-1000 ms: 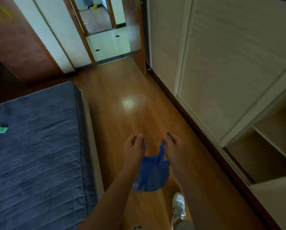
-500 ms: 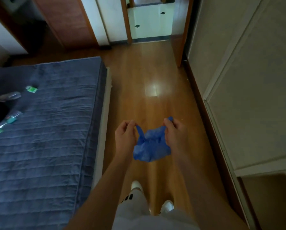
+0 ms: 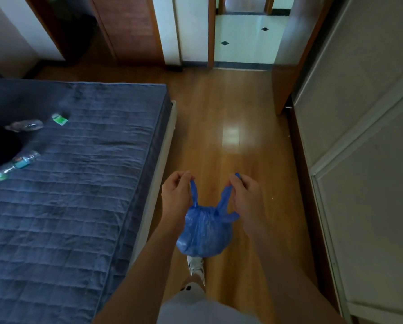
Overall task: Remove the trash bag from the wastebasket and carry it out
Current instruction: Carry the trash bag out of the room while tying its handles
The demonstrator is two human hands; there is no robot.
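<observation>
Two hands, our left hand (image 3: 176, 195) and right hand (image 3: 248, 197), each pinch a handle of the blue trash bag (image 3: 204, 232), which looks light, soft and best carried by these handles.

The bag (image 3: 204, 230) hangs between the left hand (image 3: 176, 195) and right hand (image 3: 248, 197), above the floor (image 3: 219, 113). The bed (image 3: 79, 183) lies left, carrying two bottles (image 3: 15, 163) near its left edge. The wardrobe (image 3: 359, 136) stands right. The doorway (image 3: 242, 38) lies ahead.
</observation>
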